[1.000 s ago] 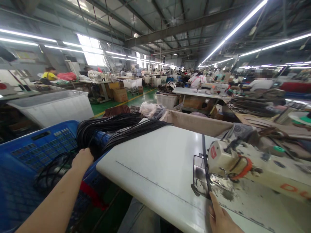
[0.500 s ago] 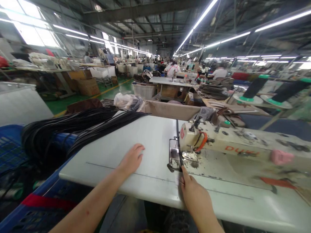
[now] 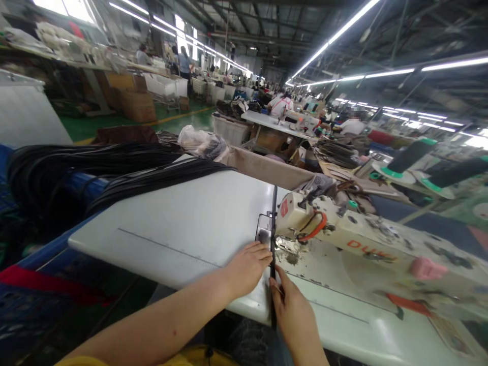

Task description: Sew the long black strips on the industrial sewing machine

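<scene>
A narrow black strap [image 3: 273,208] runs front to back across the white sewing table [image 3: 183,213], passing beside the needle area of the sewing machine [image 3: 301,211]. Its near end hangs over the front edge. My left hand [image 3: 247,267] lies flat next to the metal plate [image 3: 263,231], fingertips touching the strap from the left. On the strap's other side, nearer the front edge, my right hand [image 3: 292,305] pinches it between thumb and fingers. The exact grip is partly hidden.
A bundle of black straps [image 3: 152,180] drapes over the table's left corner and a blue basket [image 3: 49,259]. Behind the table stands a beige bin [image 3: 267,168]. Thread cones [image 3: 409,157] stand at the right. Other people work farther back.
My left hand has moved right across the table to the strap. My right hand has shifted nearer the front edge, and more of the strap now shows there. The view has tilted.
</scene>
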`<state>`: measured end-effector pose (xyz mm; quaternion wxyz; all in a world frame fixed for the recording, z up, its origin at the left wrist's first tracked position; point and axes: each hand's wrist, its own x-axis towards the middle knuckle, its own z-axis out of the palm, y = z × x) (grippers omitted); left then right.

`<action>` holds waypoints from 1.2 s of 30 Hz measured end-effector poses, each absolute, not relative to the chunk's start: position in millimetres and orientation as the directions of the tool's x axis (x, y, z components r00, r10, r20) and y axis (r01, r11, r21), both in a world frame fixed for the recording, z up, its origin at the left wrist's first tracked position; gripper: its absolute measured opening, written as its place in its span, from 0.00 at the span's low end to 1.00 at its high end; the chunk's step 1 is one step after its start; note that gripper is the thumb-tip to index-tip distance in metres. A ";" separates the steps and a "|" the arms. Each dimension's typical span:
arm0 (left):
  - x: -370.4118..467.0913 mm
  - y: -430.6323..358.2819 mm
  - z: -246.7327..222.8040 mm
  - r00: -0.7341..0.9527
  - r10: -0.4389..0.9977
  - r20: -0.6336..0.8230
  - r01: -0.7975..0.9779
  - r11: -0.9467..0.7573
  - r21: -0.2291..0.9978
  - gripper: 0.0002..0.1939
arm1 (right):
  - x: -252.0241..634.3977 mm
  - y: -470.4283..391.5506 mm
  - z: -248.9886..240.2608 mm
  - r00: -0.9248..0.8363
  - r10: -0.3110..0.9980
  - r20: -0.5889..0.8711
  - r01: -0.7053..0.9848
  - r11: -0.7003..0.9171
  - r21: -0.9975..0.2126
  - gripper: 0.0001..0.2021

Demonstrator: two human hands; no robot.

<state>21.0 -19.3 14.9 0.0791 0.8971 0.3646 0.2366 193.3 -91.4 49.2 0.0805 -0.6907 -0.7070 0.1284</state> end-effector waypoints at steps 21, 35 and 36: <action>19.1 -26.6 18.1 0.614 0.710 0.345 0.665 -0.701 0.258 0.24 | 235.2 -85.4 37.2 0.149 0.977 0.154 0.975 -0.119 -0.190 0.20; 24.4 -18.3 9.2 0.586 0.718 0.376 0.707 -0.680 0.195 0.21 | 235.8 -88.5 31.7 0.128 0.973 0.192 0.963 -0.076 -0.258 0.19; 25.2 -16.2 8.4 0.579 0.721 0.381 0.711 -0.675 0.197 0.21 | 235.7 -88.6 31.4 0.124 0.972 0.200 0.964 -0.070 -0.257 0.19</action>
